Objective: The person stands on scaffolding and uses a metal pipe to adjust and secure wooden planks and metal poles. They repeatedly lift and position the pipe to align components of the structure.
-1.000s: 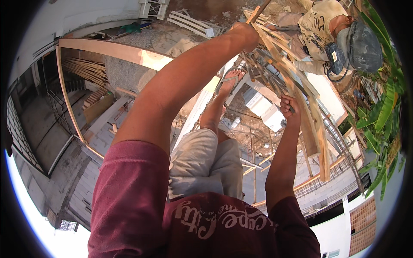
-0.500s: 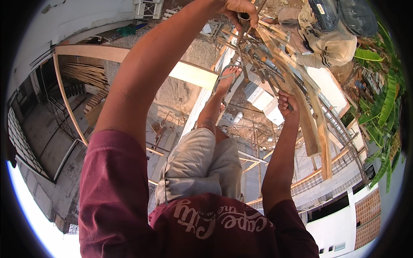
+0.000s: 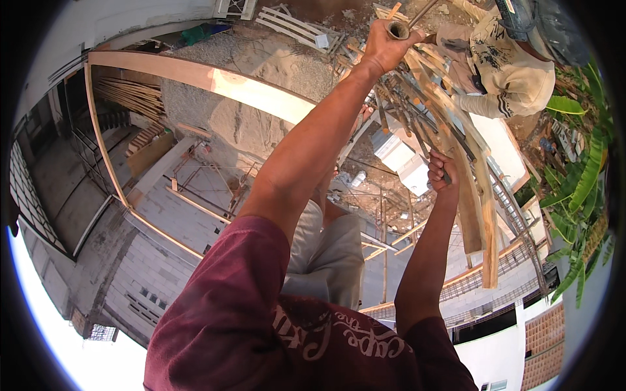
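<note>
Out at the upper middle, my left hand (image 3: 386,49) is closed around a metal pipe (image 3: 397,30), whose round hollow end faces up. A thin rod (image 3: 422,13) runs up and right from beside that hand. Lower and to the right, my right hand (image 3: 442,171) is closed around the dark handle of a slim tool (image 3: 447,177); its kind is hard to make out. Just beyond the right hand lies a bundle of thin metal bars (image 3: 403,111), next to long wooden beams (image 3: 471,208). My sandalled foot is mostly hidden behind my left arm.
Another person in a light shirt (image 3: 515,78) bends close at the upper right. A long plywood strip (image 3: 261,98) crosses on the left. Far below are sand (image 3: 244,124), block walls (image 3: 137,274) and timber scaffolding (image 3: 385,234). Leafy plants (image 3: 580,195) stand at the right edge.
My left hand has moved right and slightly down with the pipe, and its arm now covers my leg and foot. My right hand has shifted slightly right and keeps its grip.
</note>
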`<state>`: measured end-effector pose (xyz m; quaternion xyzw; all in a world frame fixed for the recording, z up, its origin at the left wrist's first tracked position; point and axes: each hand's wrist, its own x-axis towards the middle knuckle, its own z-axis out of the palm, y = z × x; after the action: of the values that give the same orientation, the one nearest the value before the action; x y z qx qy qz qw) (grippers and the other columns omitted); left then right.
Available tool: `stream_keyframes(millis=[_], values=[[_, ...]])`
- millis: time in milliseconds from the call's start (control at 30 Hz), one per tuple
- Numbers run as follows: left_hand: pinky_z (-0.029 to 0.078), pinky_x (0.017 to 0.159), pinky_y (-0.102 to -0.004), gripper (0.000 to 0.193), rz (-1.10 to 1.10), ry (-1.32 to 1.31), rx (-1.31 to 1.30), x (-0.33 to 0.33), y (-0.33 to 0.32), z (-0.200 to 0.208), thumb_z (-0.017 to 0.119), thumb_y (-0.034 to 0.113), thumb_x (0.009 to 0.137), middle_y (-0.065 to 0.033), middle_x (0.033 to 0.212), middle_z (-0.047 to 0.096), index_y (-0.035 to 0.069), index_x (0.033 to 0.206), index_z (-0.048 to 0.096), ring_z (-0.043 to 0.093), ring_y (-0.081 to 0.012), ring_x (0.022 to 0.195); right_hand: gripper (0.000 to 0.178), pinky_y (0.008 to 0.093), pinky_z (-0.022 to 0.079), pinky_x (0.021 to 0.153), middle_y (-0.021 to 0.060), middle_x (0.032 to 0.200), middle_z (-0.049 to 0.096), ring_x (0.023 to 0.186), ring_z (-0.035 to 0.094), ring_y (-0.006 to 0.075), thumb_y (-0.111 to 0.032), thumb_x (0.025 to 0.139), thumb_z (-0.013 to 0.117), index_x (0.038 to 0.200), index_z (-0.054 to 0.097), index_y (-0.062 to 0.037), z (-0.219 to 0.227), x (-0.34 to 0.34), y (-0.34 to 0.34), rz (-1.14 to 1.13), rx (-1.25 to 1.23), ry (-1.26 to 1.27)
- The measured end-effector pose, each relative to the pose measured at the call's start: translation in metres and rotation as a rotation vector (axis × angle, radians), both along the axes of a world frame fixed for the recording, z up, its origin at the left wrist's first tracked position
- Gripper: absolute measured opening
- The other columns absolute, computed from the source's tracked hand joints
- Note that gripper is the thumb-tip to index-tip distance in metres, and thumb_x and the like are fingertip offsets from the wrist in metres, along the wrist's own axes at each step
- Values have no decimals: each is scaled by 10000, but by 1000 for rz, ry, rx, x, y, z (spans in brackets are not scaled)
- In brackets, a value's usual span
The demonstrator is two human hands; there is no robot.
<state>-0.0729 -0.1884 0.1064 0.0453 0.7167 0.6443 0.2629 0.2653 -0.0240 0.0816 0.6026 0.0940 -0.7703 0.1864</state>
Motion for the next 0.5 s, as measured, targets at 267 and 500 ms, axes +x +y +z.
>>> stream_keyframes(millis=[267, 500], values=[[397, 543, -329, 311, 236, 224, 135, 21, 43, -23, 762, 159, 856, 43, 595, 533, 15, 632, 601, 463, -75, 587, 198, 228, 286, 307, -56, 584, 437, 374, 371, 57, -116, 1037, 548, 842, 521, -96, -4, 0, -3, 1, 40, 71], [409, 529, -358, 285, 251, 275, 97, 3, 59, -47, 695, 154, 926, 22, 607, 572, 40, 671, 633, 494, -67, 613, 164, 221, 336, 356, -60, 605, 498, 411, 393, 48, -150, 1002, 566, 871, 574, -50, 1, 0, -12, 96, 227, 80]])
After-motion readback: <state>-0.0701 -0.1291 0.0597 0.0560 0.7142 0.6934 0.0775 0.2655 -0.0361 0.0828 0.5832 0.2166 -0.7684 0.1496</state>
